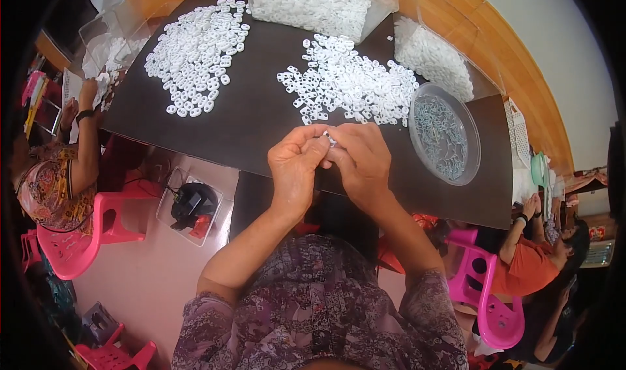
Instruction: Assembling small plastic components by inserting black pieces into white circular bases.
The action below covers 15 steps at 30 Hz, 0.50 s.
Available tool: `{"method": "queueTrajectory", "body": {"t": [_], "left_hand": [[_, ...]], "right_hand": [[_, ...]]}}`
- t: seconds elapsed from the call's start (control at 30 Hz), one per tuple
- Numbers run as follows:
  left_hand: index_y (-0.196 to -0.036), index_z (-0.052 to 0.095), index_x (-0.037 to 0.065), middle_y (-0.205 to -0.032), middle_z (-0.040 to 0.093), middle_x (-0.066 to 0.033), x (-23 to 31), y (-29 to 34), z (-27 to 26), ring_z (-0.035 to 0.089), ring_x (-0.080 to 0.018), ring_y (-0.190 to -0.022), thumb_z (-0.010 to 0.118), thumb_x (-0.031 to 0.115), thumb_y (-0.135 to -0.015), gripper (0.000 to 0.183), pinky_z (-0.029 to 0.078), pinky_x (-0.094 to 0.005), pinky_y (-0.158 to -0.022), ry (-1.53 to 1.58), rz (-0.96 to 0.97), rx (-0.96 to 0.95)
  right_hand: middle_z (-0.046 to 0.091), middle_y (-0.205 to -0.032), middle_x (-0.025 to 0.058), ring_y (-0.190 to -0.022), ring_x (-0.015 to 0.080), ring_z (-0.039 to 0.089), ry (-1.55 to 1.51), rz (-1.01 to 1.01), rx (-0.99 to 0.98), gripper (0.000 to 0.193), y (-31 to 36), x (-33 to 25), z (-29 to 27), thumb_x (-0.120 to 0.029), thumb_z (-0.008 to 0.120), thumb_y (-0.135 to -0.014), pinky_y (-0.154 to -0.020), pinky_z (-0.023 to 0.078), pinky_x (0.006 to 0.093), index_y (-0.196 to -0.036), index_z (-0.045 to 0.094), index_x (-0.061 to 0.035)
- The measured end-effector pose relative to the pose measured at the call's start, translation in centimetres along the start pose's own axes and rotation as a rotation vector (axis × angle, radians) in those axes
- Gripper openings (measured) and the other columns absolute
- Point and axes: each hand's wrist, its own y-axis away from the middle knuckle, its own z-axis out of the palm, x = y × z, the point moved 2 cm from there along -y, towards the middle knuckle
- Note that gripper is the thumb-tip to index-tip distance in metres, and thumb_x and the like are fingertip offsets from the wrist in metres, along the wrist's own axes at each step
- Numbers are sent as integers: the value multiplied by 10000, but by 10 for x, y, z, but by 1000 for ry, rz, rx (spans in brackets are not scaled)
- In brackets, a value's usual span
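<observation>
Over the near edge of the dark table, my left hand [295, 164] and my right hand [362, 158] meet, fingers closed in a pinch. Between the fingertips is a small white plastic piece [331, 140] with a greyish, metal-looking bit; the fingers cover most of it. Just beyond my hands spreads a heap of small white plastic pieces with holes [355, 83]. Farther left lies a pile of white oval pieces [195, 54], each with two holes. Beside my right hand, a round clear tray [478, 138] holds many small silvery metal parts, screw-like in shape.
At the back stand a clear bin [385, 1] and a second clear container [486, 76], both full of white pieces. One person [62, 168] sits at the left, another [531, 259] at the right, near pink chairs [107, 220]. A clear box [195, 204] sits low on the left.
</observation>
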Motion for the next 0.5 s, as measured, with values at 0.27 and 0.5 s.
{"method": "queueTrajectory", "body": {"t": [0.27,0.5], "left_hand": [[-987,629,-53,-827,631,-32,9,0,-6,551,-57,-740,600,32,-868,149,447,-192,-682,-149,74,-94],[-1044,627,-45,-857,622,-27,11,2,-9,558,-74,-791,609,63,-878,199,452,-202,-741,-133,104,-170]], "right_hand": [[616,-876,95,-728,182,558,-138,95,-33,270,4,3,-3,38,665,-710,-641,456,283,-977,655,-7],[609,-860,52,-716,99,559,-259,282,-54,248,8,-3,-4,31,678,-747,-647,453,231,-991,649,-6]]}}
